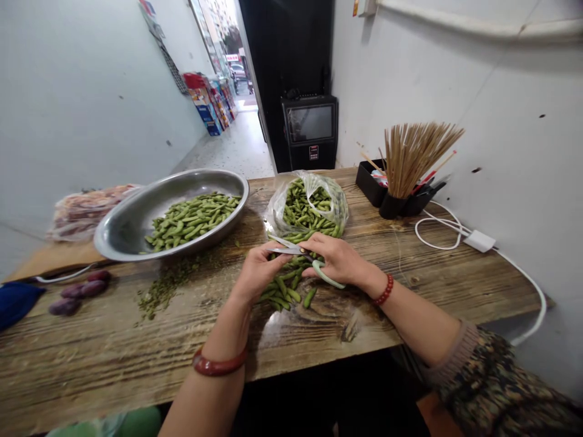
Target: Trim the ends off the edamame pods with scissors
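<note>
My right hand (337,260) grips a pair of scissors (326,274) with pale green handles, its blades apart and pointing left. Close to the blades, my left hand (259,270) has its thumb and fingers pinched together; whatever lies between them is hidden. Loose edamame pods (283,293) lie on the table under and in front of both hands. Just beyond is a clear plastic bag (337,203), its mouth open, full of green pods. On the left, a wide metal basin (132,221) holds a heap of edamame pods (195,220).
Small green trimmings (166,285) are scattered below the basin. Purple oval items (79,291) and a blue object (20,303) lie at the left. Bamboo skewers (412,161) stand in a black holder at the back right, near a white cable and adapter (479,241).
</note>
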The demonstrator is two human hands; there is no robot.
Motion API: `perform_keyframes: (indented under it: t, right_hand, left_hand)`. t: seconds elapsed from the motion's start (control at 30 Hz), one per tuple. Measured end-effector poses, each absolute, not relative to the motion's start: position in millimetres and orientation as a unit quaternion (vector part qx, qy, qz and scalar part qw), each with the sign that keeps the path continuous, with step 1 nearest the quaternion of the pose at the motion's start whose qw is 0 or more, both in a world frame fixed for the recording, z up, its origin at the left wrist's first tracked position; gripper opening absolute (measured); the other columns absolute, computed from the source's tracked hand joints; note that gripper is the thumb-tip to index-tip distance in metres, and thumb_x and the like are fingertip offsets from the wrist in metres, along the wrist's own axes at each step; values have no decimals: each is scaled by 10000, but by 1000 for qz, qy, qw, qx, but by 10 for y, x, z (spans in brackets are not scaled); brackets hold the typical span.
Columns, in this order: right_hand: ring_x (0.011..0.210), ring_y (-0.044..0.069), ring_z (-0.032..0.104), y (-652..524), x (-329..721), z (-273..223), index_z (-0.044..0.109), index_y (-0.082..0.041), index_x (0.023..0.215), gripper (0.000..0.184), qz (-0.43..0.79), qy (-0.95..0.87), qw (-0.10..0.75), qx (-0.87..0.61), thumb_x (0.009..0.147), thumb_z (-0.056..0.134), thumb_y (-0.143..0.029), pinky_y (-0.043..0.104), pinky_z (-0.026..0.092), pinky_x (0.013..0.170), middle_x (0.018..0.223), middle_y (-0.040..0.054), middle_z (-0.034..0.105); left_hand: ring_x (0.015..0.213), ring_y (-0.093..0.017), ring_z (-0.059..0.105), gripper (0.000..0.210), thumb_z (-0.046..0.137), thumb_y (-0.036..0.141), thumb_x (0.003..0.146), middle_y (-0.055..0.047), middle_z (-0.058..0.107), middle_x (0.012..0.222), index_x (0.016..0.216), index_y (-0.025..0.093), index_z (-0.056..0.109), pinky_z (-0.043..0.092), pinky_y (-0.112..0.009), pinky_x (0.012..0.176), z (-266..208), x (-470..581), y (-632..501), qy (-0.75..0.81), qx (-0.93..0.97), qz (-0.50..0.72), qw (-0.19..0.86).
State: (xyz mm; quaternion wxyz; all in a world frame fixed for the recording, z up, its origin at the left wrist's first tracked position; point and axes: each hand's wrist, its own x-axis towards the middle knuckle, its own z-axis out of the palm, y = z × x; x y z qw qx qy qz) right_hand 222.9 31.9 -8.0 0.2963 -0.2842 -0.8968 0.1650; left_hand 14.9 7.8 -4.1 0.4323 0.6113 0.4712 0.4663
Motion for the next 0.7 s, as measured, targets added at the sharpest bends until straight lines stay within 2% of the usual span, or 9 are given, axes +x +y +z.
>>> perform_keyframes:
  t: [0.33, 0.53, 0.7]
  right_hand:
    - [861, 188, 588, 317, 2240, -76, 586, -176, 1160, 451, 194, -899, 287, -268, 771, 729, -354, 298, 485, 774, 977, 69, 592]
    - [865, 185, 597, 309, 2237, -70, 577, -168, 1186, 460, 201, -899, 283, -267, 793, 706, -369, 284, 483, 783, 971, 71, 597]
    - [855, 180, 597, 323, 2247, -74, 592, -171, 1163, 417, 197, -901, 278, -268, 800, 704, -340, 268, 473, 751, 961, 67, 606]
  left_hand:
    - [781, -186, 623, 150, 746, 258, 691, -73, 718, 820, 794, 151, 761, 473, -266, 736, 20, 177, 32, 478, 575, 465, 474]
    - [645, -146, 592, 168, 755, 247, 671, -60, 718, 782, 804, 144, 758, 428, -223, 556, 55, 202, -11, 490, 514, 465, 528]
    - [500, -82, 492, 196, 763, 268, 666, -17, 673, 666, 809, 135, 744, 344, -193, 455, 62, 188, -20, 502, 498, 451, 545]
